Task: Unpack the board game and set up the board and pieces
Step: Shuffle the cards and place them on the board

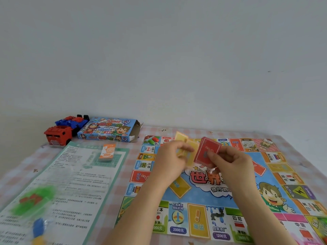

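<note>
Board (pixel 200 197) lies flat, bright-squared (cartoon boy printed); left grip (pixel 169 156) pinches yellow cards (pixel 184 144), right grip (pixel 230 160) red cards (pixel 207 151).

One view only: wide-angle camera on person's head, at near edge of desk (pixel 194 132), facing forward and somewhat down. Wall (pixel 159 50) fills upper half of frame; desk fills lower half. Forearms enter from bottom edge; left hand (pixel 169 156) with yellow cards (pixel 184 147) and right hand (pixel 230 160) with red cards (pixel 207 152) meet near centre, close to lens. Board (pixel 212 200) right of centre, cut by bottom and right edges. Instruction sheet (pixel 74 183) lower left, blurred toward corner.
</note>
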`<state>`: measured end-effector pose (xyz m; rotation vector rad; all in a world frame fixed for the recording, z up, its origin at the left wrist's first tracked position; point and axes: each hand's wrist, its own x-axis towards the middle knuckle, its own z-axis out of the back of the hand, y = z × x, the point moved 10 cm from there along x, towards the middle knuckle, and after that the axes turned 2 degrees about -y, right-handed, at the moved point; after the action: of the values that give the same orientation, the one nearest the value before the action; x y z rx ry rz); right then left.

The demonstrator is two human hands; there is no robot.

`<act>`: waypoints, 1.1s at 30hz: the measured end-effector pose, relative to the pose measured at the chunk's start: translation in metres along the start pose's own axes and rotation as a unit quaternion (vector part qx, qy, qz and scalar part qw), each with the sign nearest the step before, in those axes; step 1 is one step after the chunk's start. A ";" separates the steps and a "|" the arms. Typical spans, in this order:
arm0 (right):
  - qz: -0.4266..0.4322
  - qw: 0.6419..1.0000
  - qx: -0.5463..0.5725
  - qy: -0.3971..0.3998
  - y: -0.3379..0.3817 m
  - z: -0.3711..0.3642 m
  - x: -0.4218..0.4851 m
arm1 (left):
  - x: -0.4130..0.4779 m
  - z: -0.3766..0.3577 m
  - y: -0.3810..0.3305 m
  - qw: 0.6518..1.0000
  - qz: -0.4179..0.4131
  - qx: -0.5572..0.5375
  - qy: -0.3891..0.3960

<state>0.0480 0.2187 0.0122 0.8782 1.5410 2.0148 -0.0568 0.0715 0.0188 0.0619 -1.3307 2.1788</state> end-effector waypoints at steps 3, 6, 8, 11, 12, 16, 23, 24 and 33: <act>0.008 0.998 0.048 -0.030 0.007 0.009 -0.001 | 0.001 0.023 -0.005 0.995 -0.043 0.016 -0.093; -0.004 0.999 0.033 -0.004 0.004 0.001 -0.002 | 0.000 0.011 -0.010 0.989 -0.072 0.119 -0.058; -0.011 1.000 0.007 0.015 0.002 -0.004 -0.002 | 0.001 -0.005 -0.001 0.982 -0.060 0.178 0.001; -0.018 0.998 -0.042 0.047 -0.002 -0.011 -0.002 | 0.002 -0.014 0.010 0.979 -0.025 0.195 0.045; -0.016 0.996 -0.060 0.057 -0.003 -0.013 -0.002 | 0.002 -0.013 0.011 0.982 -0.013 0.184 0.048; 0.008 0.992 -0.104 0.074 0.000 -0.018 -0.004 | 0.002 -0.002 0.008 0.997 0.019 0.071 0.023; 0.041 0.991 -0.099 0.074 0.008 -0.021 -0.007 | 0.002 0.002 0.000 0.999 0.012 -0.048 0.014; 0.042 0.992 -0.097 0.075 0.008 -0.022 -0.007 | 0.002 0.002 0.001 0.999 0.008 -0.039 0.008; 0.050 0.985 -0.138 0.091 -0.002 -0.031 -0.005 | 0.002 0.008 -0.007 0.999 -0.026 -0.034 -0.019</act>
<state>0.0297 0.1950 0.0044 0.6898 1.2843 2.3674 -0.0567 0.0685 0.0289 0.1110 -1.4090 2.0969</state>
